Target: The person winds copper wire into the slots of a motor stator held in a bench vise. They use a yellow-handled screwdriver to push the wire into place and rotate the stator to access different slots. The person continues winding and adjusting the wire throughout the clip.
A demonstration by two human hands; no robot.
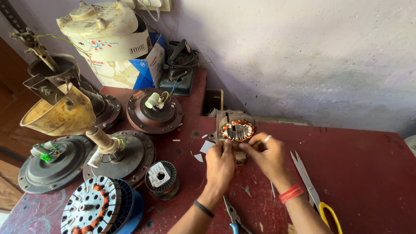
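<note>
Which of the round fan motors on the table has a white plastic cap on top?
The brown motor nearest the wall, beside the blue-and-white box. Its centre carries a white cap; the grey motor at the left edge has a green piece instead.

We see two bare forearms with no sleeves. Our left hand [219, 164] has a thin black band [203, 209] around the wrist. Our right hand [269, 157] has a red thread band [290, 193], wound in several strands, around the wrist, and a silver ring [268, 138] on one of the fingers.
</note>
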